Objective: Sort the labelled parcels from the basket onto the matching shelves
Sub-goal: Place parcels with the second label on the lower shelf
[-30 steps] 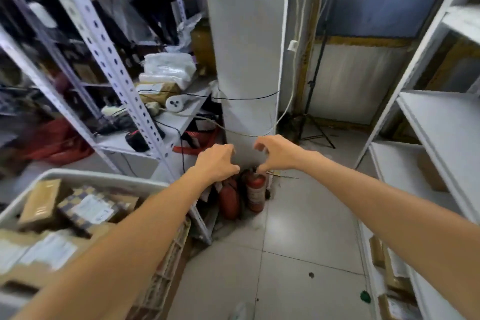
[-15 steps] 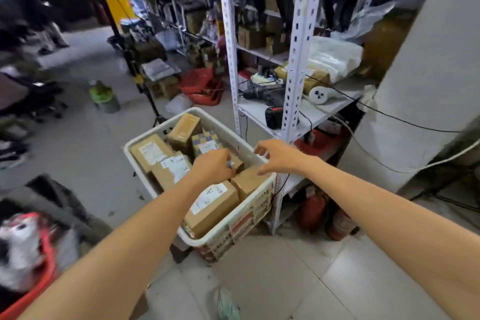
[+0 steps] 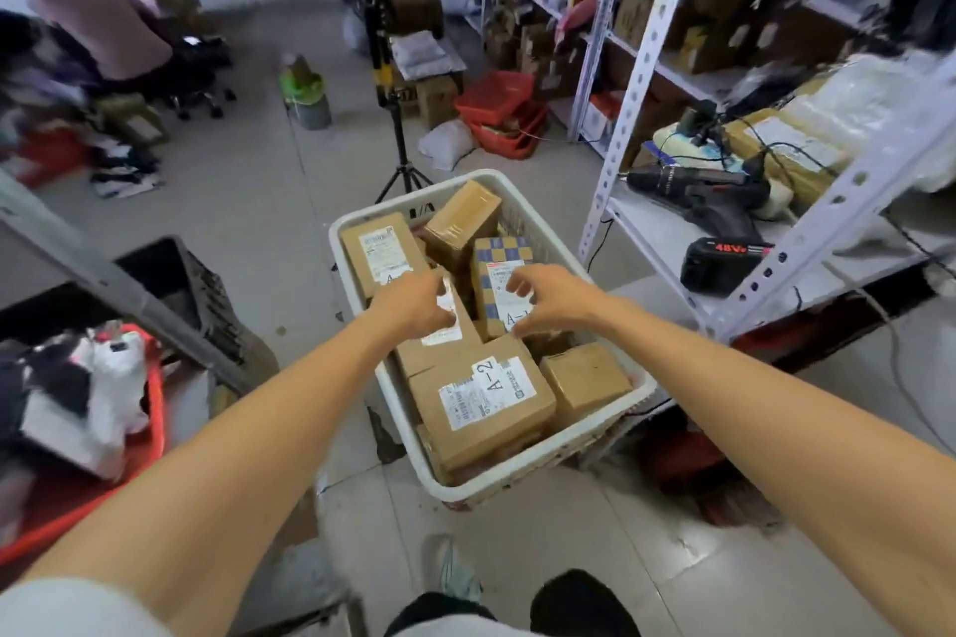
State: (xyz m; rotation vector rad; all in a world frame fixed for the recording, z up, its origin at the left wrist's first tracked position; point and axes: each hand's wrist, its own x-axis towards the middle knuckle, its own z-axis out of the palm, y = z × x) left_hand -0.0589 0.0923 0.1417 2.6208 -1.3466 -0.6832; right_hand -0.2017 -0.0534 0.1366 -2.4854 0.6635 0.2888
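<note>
- The white basket (image 3: 543,463) stands just beside the metal shelf (image 3: 652,243) and is full of brown parcels. The checkered parcel (image 3: 496,256), marked A-1, lies near its middle.
- The right hand (image 3: 551,297) hovers over this parcel, its fingers (image 3: 517,282) spread and curved, pinching nothing yet.
- The left hand (image 3: 411,308) is just beside it. Its fingers bend down out of sight, so contact cannot be told.
- The person should probably take the parcel by two opposite sides, lift it straight up without disturbing its neighbours, and read the label first.
- The A-2 parcel (image 3: 486,398) lies nearer, untouched.
</note>
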